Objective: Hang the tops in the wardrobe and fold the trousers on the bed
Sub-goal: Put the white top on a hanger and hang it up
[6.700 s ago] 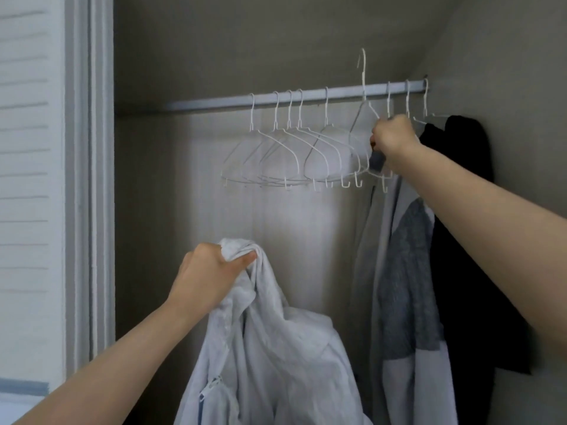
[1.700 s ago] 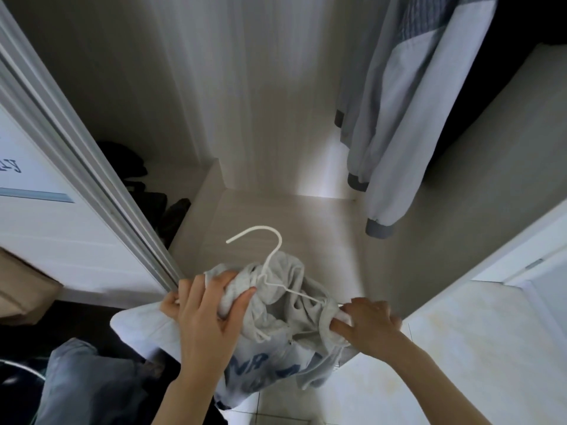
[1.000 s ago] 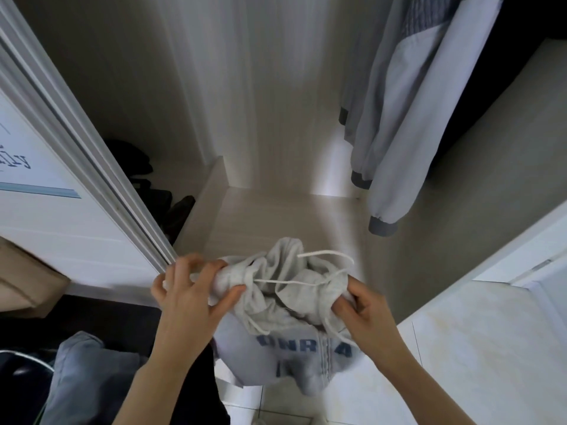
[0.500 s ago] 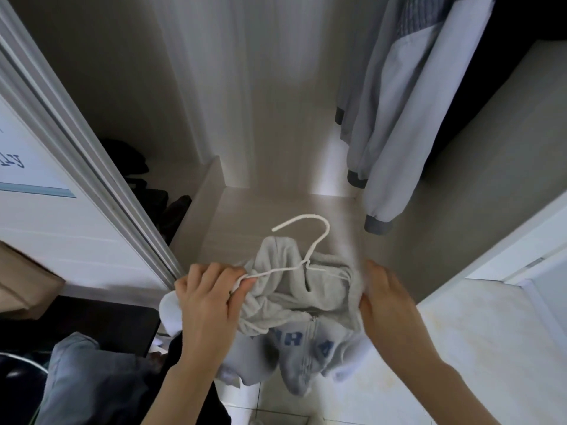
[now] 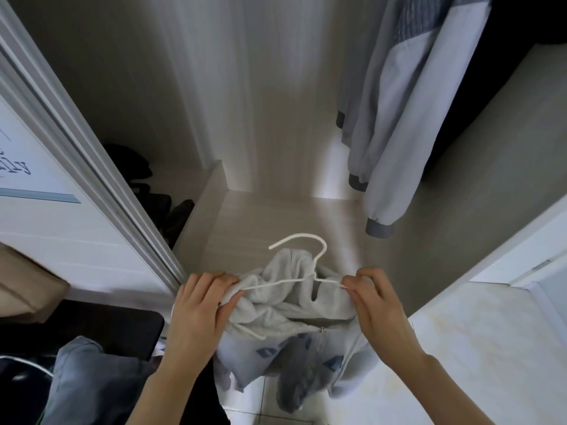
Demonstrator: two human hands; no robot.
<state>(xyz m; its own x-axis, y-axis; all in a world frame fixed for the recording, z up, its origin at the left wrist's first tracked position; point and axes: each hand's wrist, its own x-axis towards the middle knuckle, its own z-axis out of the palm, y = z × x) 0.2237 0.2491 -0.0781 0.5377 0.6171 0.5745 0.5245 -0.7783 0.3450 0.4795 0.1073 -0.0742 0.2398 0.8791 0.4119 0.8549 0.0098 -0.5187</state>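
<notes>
Hoodie (image 5: 285,302), pale grey with blue lettering on the chest, sits bunched between the person's two hands just in front of the open wardrobe (image 5: 276,219), held above the tiled floor (image 5: 460,348) at the threshold; a white wire hanger (image 5: 302,265) lies across the top of it, hook pointing away from the person and into the wardrobe, its shoulder bar running left to right from one hand to the other. The left hand (image 5: 199,305) has its fingers curled round a gather of grey fabric with the left end of the hanger against it; the right hand (image 5: 374,297) pinches the right end of the wire between thumb and fingertips, fabric just beneath. That left-to-right axis is what the coming move seems to turn on; each shoulder of the garment has to be drawn over the arm of the hanger on its own side, and the hands are about equally near, one at each end. Whether either shoulder is already seated cannot be told; the cloth is too crumpled. A grey and white jacket (image 5: 399,118) already hangs at the upper right; bluish cloth (image 5: 82,372) lies at the lower left.
</notes>
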